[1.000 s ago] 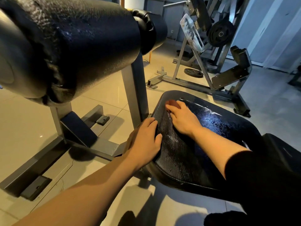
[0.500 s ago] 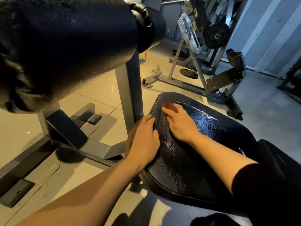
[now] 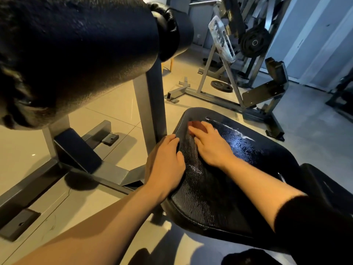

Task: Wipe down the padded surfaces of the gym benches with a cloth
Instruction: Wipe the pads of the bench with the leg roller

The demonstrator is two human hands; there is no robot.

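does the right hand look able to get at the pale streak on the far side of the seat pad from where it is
Probably yes. The right hand lies flat on the seat pad, fingers forward, and the pale streak sits just beyond it on open vinyl. Nothing stands between them; the left hand holds the near left edge, out of the way.

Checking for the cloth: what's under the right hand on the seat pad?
The right hand lies flat, fingers straight, on the black seat pad. A dark textured patch shows beside it; I cannot tell whether that is cloth or pad. Whatever lies under the palm is covered.
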